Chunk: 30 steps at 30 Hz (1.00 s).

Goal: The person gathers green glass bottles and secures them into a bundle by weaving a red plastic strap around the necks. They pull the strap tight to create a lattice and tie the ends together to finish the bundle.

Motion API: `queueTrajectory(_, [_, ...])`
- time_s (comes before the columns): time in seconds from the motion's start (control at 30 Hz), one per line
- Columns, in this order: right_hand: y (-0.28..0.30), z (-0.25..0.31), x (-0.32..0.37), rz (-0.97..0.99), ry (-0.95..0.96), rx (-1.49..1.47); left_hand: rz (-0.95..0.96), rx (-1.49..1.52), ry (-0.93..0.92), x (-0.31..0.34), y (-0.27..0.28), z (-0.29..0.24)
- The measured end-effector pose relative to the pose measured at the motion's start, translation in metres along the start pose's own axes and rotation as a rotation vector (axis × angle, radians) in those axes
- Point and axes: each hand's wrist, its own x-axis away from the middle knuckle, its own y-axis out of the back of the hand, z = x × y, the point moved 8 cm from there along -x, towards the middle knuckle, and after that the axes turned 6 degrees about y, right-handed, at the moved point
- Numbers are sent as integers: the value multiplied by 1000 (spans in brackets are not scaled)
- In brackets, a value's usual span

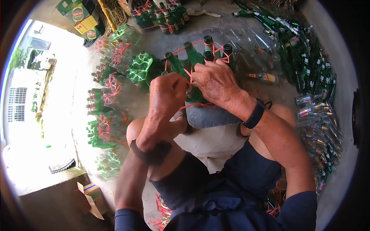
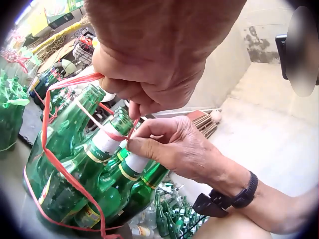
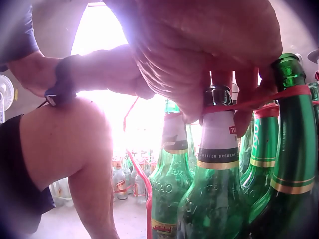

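Observation:
Green bottles stand grouped in front of the knees, with red twine round their necks and sides. The left hand has curled fingers gripping the twine just above the bottle necks; in the left wrist view that hand holds a strand at its side. With thumb and forefinger, the right hand pinches the twine beside a white-labelled bottle neck. Seen from the right wrist, the right hand covers the bottle tops, and a red strand stretches between two necks.
Tied bottle bundles stand at the left, more at the back. Loose green bottles and clear bottles lie heaped at the right. An open cardboard box is at lower left.

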Motion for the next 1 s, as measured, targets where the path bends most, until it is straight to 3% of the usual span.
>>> queueTrajectory(0.1, [-1, 0, 0, 10, 9, 20, -7, -121, -122, -9, 2, -6])
queueTrajectory(0.43, [-1, -1, 1, 21, 22, 27, 1, -226, -141, -39, 1, 6])
queueTrajectory(0.5, [-1, 0, 0, 16, 29, 13, 53, -203, -20, -40, 1, 17])
queueTrajectory(1.0, [-1, -1, 6, -37, 81, -12, -14, -203, 66, -23, 4, 28])
